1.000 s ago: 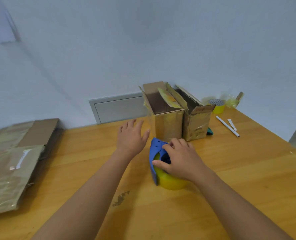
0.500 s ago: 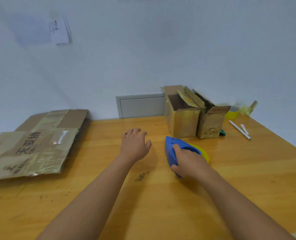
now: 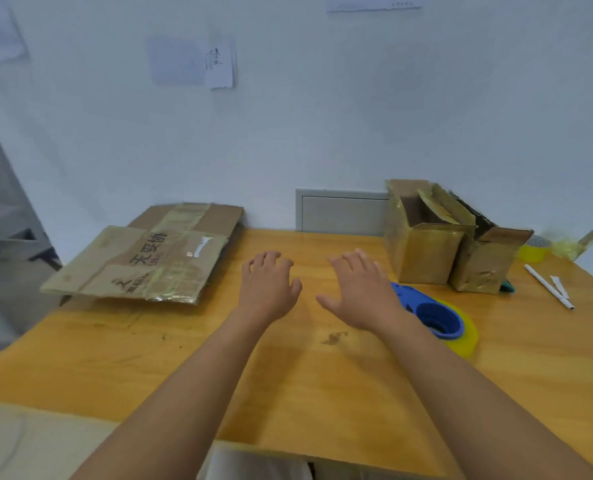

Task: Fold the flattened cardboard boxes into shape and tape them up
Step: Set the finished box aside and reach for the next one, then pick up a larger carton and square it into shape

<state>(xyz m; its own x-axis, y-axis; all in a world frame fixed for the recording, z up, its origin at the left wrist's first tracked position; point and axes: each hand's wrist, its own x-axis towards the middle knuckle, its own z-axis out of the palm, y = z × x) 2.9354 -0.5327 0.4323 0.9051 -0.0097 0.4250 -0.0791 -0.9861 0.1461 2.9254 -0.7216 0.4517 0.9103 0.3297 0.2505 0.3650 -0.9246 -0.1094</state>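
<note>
Wooden table (image 3: 323, 393) bearing two folded cardboard boxes, one (image 3: 423, 251) touching the other (image 3: 485, 268), at far right, and a stack of flattened cardboard boxes (image 3: 146, 261) at far left. One blue tape dispenser (image 3: 433, 315) lies near the boxes. Left hand (image 3: 269, 285) and right hand (image 3: 361, 289), both empty with fingers spread, hover mid-table. One white pen (image 3: 548, 287) lies at right.

Even, soft, bright light, faint shadows only. Mild glare on the table (image 3: 323, 375) and on the taped boxes (image 3: 423, 251). Wide-angle bend at the edges. Far right clutter and left edge smeared, hands (image 3: 271, 289) slightly soft.
</note>
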